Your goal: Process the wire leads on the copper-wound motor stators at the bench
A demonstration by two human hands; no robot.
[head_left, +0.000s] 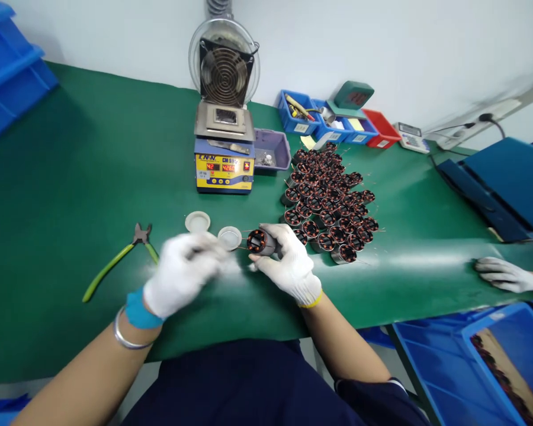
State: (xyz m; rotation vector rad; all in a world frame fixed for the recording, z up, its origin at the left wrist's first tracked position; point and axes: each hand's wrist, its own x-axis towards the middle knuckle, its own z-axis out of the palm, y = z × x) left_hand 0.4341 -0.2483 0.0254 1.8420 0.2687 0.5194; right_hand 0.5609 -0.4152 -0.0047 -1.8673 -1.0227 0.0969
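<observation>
My right hand, in a white knitted glove, is closed around a motor stator. The stator lies on its side, its copper-wound end turned left, and thin wire leads stick out that way. My left hand, also gloved, is curled just left of it; its fingertips are smeared by motion, so whether they hold anything does not show. Beyond my hands are two small round white dishes, a left dish and a right dish. Green-handled cutting pliers lie partly behind my left hand.
A solder pot with a fan stands at the back beside a purple bin. Many stators crowd the bench to the right. Small blue bins line the wall. A co-worker's gloved hand rests far right.
</observation>
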